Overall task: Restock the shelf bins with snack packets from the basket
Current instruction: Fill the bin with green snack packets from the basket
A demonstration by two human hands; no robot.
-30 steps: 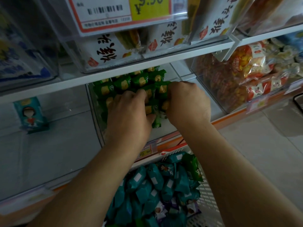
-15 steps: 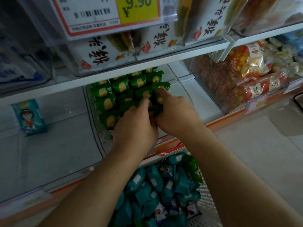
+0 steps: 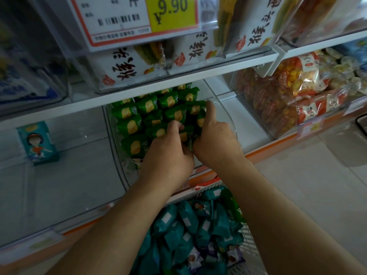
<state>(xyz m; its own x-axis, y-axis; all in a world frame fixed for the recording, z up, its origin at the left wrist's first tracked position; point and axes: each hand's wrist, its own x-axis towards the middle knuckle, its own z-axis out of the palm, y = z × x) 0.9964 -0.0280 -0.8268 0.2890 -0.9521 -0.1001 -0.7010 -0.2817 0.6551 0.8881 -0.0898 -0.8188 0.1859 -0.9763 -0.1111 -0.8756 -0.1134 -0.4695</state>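
1. Since a moment ago my left hand and right hand have slid toward 6 o'clock, uncovering the back rows; I judge this batch nearly settled.
2. Both hands grip green packets at the pile's front, inside the clear bin.
3. The packets' long axes run roughly 12 to 6 o'clock, printed faces up.
4. The basket at 6 o'clock holds teal packets.
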